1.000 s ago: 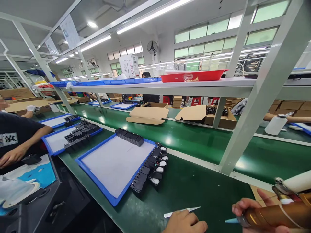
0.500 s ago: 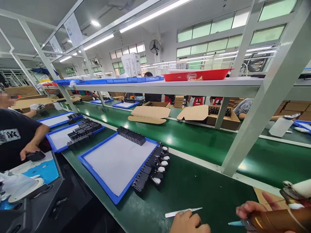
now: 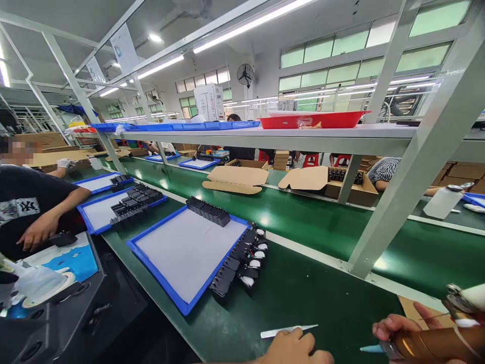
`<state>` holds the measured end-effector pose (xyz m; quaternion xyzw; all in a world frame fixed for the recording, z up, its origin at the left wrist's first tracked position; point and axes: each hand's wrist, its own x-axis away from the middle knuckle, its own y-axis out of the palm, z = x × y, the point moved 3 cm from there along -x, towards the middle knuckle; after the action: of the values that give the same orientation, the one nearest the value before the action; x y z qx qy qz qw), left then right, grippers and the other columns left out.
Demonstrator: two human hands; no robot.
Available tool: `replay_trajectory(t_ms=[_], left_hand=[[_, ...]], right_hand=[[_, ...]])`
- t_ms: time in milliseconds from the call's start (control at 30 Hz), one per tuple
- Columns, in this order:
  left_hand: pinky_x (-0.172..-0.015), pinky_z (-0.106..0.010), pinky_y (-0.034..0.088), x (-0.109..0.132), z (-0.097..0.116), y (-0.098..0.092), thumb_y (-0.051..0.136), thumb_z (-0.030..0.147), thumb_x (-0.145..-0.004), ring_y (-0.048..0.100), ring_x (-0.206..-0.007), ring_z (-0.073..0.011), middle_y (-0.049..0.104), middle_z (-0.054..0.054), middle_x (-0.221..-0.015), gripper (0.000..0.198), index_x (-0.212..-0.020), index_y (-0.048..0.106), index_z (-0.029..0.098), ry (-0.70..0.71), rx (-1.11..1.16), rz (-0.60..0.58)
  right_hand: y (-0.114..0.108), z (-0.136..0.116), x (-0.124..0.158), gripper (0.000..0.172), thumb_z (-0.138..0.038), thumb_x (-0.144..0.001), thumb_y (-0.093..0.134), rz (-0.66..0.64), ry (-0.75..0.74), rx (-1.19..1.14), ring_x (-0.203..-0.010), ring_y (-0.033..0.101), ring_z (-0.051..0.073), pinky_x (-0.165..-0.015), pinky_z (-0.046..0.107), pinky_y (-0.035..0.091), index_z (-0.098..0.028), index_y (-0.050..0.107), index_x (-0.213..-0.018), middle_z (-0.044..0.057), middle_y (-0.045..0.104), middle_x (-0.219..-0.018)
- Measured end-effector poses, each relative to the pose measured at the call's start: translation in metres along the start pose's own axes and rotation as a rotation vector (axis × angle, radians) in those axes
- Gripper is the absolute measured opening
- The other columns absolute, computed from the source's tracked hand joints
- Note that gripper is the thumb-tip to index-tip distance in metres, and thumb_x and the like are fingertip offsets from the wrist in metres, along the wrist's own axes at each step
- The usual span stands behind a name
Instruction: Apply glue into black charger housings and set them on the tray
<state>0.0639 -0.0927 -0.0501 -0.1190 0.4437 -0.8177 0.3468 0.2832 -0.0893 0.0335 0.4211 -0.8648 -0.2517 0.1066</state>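
At the bottom edge, my left hand [image 3: 297, 348] has its fingers curled. Whatever they may hold lies out of the picture. Just beyond the knuckles, a thin white pointed tool [image 3: 273, 333] lies on the green bench, partly covered by the fingers. At the lower right, my right hand [image 3: 396, 327] is wrapped round a brown, barrel-shaped glue dispenser [image 3: 424, 345] with a tapered blue nozzle [image 3: 372, 349] pointing left. Metal and white fittings show at its back. Part of this hand is hidden behind the barrel.
A blue-rimmed tray [image 3: 159, 275] bears a row of black housings [image 3: 207, 211]; more black and white parts [image 3: 242, 260] line its right side. A slanted grey post [image 3: 413, 146] rises at right. An overhead shelf [image 3: 242, 141] crosses the view. A co-worker [image 3: 34, 217] sits left.
The view has shifted slightly, moving the bench things a little to the right. Both my hands keep nearly the same pose. The co-worker's hand at left has drawn back from a black part.
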Motion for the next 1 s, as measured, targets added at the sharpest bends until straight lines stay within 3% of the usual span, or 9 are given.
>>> replay_trajectory(t_ms=[100,167,267,333,500,667,800,900,1000], left_hand=[[-0.073,-0.048,0.047,0.008,0.009,-0.033,0.054,0.059,-0.085,0.062,-0.097,-0.0341,0.061,-0.01,-0.098,0.052,-0.135,0.048,0.049,-0.043,0.337,0.041],[-0.078,-0.041,0.048,0.013,0.01,-0.054,0.071,0.052,-0.075,0.061,-0.091,-0.0263,0.059,-0.005,-0.095,0.065,-0.135,0.05,0.04,-0.176,0.732,0.106],[-0.063,-0.025,0.046,0.019,0.009,-0.084,0.073,0.047,-0.074,0.058,-0.072,-0.0142,0.055,-0.001,-0.086,0.07,-0.136,0.047,0.029,-0.291,1.484,0.245],[-0.051,-0.019,0.04,0.021,0.006,-0.107,0.066,0.046,-0.081,0.055,-0.065,-0.0125,0.056,-0.003,-0.084,0.062,-0.137,0.047,0.024,-0.271,1.816,0.335],[-0.046,-0.016,0.036,0.028,-0.002,-0.147,0.061,0.035,-0.085,0.05,-0.063,-0.0111,0.054,-0.004,-0.08,0.052,-0.132,0.053,0.015,-0.165,2.03,0.47],[-0.047,-0.019,0.037,0.035,-0.005,-0.15,0.06,0.037,-0.085,0.049,-0.063,-0.0118,0.053,-0.003,-0.08,0.062,-0.141,0.044,0.017,-0.134,1.919,0.486],[-0.052,-0.023,0.041,0.044,-0.017,-0.159,0.059,0.047,-0.086,0.053,-0.064,-0.0143,0.055,-0.003,-0.082,0.07,-0.146,0.036,0.021,-0.113,1.606,0.517],[-0.073,-0.03,0.048,0.05,-0.046,-0.191,0.059,0.048,-0.088,0.059,-0.081,-0.019,0.06,-0.006,-0.097,0.073,-0.15,0.028,0.024,-0.197,1.002,0.603],[-0.087,-0.037,0.045,0.043,-0.092,-0.237,0.054,0.045,-0.091,0.059,-0.093,-0.0242,0.061,-0.01,-0.11,0.073,-0.152,0.023,0.021,-0.352,0.088,0.592]], right_hand=[[0.019,-0.018,0.016,0.077,-0.078,-0.038,0.066,0.003,-0.028,0.031,-0.053,0.052,0.023,-0.049,0.04,0.048,-0.027,0.062,-0.096,0.002,0.062,-0.057],[0.029,-0.028,0.024,0.077,-0.076,-0.04,0.07,0.004,-0.059,0.039,-0.056,0.052,0.022,-0.053,0.037,0.047,-0.025,0.061,-0.097,0.001,0.061,-0.059],[0.035,-0.034,0.03,0.077,-0.077,-0.045,0.068,-0.006,-0.087,0.037,-0.057,0.052,0.02,-0.056,0.036,0.046,-0.023,0.06,-0.1,-0.001,0.06,-0.062],[0.035,-0.034,0.031,0.074,-0.075,-0.052,0.064,-0.028,-0.108,0.043,-0.058,0.052,0.02,-0.058,0.036,0.046,-0.022,0.06,-0.103,-0.001,0.06,-0.062],[0.033,-0.033,0.032,0.071,-0.071,-0.061,0.061,-0.054,-0.157,0.068,-0.059,0.053,0.021,-0.057,0.039,0.046,-0.019,0.059,-0.108,0.0,0.059,-0.062],[0.034,-0.034,0.03,0.063,-0.067,-0.059,0.06,-0.03,-0.178,0.064,-0.056,0.052,0.022,-0.054,0.039,0.044,-0.02,0.06,-0.102,-0.001,0.056,-0.056],[0.032,-0.032,0.026,0.07,-0.075,-0.054,0.06,-0.022,-0.189,0.073,-0.054,0.049,0.022,-0.052,0.037,0.043,-0.023,0.059,-0.101,-0.003,0.053,-0.052],[0.029,-0.03,0.023,0.075,-0.078,-0.05,0.061,-0.015,-0.153,0.07,-0.055,0.05,0.022,-0.054,0.038,0.044,-0.023,0.058,-0.102,-0.002,0.057,-0.054],[0.027,-0.03,0.023,0.078,-0.079,-0.045,0.063,0.024,-0.119,0.07,-0.055,0.05,0.022,-0.057,0.04,0.045,-0.023,0.059,-0.099,-0.001,0.058,-0.056]])
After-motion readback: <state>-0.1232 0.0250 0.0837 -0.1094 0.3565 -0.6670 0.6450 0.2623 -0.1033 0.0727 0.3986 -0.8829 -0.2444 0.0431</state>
